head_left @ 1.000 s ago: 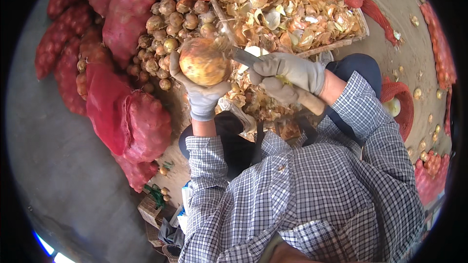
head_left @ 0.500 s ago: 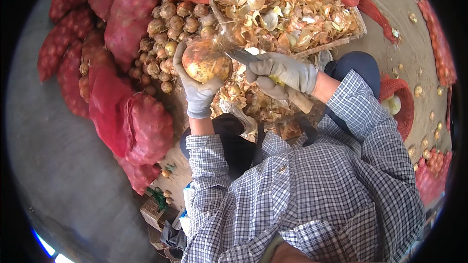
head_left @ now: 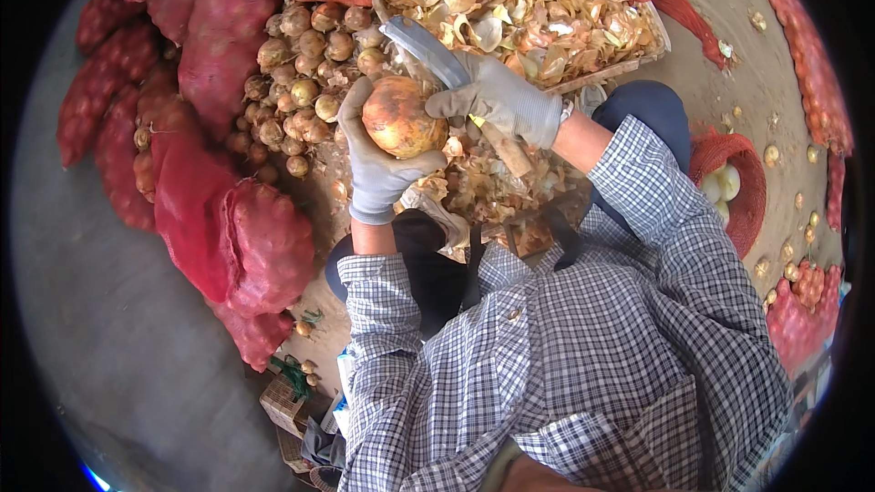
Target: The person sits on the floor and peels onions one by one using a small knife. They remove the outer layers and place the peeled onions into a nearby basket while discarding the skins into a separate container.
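Knife blade [head_left: 424, 50] now raised off onion [head_left: 401, 117], handle hidden

Head-worn fisheye, steeply downward, close.

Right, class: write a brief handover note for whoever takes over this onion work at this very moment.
Left hand: gloved, cupping a large onion that has its brown skin on.
Right hand: gloved, gripping a knife, blade lying over the onion's top.
Unpeeled onions are heaped to the left beside red mesh sacks.
Done: a crate ahead holds loose skins, and a red mesh bag on the right holds a few pale peeled onions.
Left: this onion is not yet peeled, and the heap is untouched.
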The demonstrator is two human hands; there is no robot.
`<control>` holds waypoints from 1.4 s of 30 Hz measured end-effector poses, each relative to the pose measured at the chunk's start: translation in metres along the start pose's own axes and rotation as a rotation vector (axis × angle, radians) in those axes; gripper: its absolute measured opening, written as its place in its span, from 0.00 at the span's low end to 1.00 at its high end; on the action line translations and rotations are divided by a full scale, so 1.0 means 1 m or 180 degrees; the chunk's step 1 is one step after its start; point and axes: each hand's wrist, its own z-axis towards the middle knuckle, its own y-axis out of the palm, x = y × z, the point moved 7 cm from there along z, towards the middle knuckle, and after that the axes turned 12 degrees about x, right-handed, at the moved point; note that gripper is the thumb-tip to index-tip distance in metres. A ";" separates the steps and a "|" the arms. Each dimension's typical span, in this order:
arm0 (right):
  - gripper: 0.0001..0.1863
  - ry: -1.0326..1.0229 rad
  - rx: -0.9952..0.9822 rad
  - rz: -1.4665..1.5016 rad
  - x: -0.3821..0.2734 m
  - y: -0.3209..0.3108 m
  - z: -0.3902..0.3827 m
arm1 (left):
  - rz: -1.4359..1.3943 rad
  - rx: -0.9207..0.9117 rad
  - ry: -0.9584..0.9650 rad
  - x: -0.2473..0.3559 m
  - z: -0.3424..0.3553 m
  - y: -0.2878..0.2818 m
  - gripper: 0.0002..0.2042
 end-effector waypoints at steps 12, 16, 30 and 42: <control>0.17 -0.0361 -0.0013 -0.0757 -0.013 0.006 -0.012 | 0.0355 0.0547 0.0058 -0.012 0.006 -0.007 0.57; 0.18 -0.0065 -0.0321 -0.0907 -0.025 0.011 -0.021 | 0.0108 0.0431 0.0028 -0.023 0.004 -0.007 0.60; 0.16 0.0194 -0.0255 0.0501 -0.020 -0.001 -0.015 | -0.3358 -0.0746 -0.3139 -0.066 -0.038 0.044 0.37; 0.19 0.0832 -0.1797 -0.1083 0.029 0.042 -0.061 | -0.3336 0.1291 -0.2175 -0.083 0.015 -0.010 0.33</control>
